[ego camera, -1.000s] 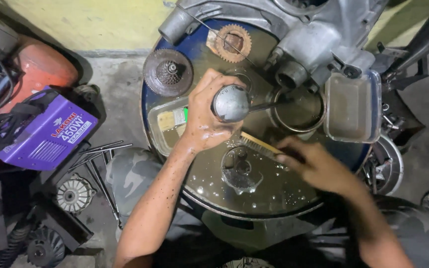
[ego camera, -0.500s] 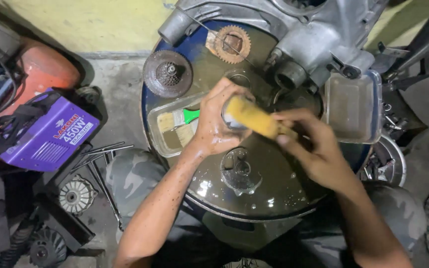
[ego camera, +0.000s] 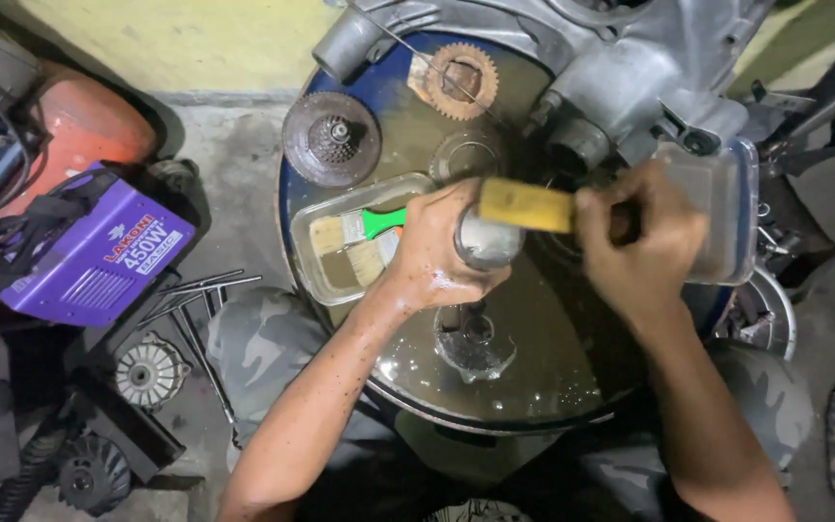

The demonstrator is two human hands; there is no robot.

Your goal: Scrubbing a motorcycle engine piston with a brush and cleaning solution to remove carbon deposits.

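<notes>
A round metal part is gripped in the left hand above the oily drum top. A yellow-handled brush is clasped in the right hand — laid against the part.

Grey metal engine casing is crowding the round oily drum top at the far edge; clear plastic tray with 2 brushes is blocking left; near side is lying open.

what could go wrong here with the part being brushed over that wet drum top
The left hand looks wet and grips a rounded metal part, so it might slip onto the drum top. The brush in the right hand could flick liquid toward the purple machine on the floor.
</notes>
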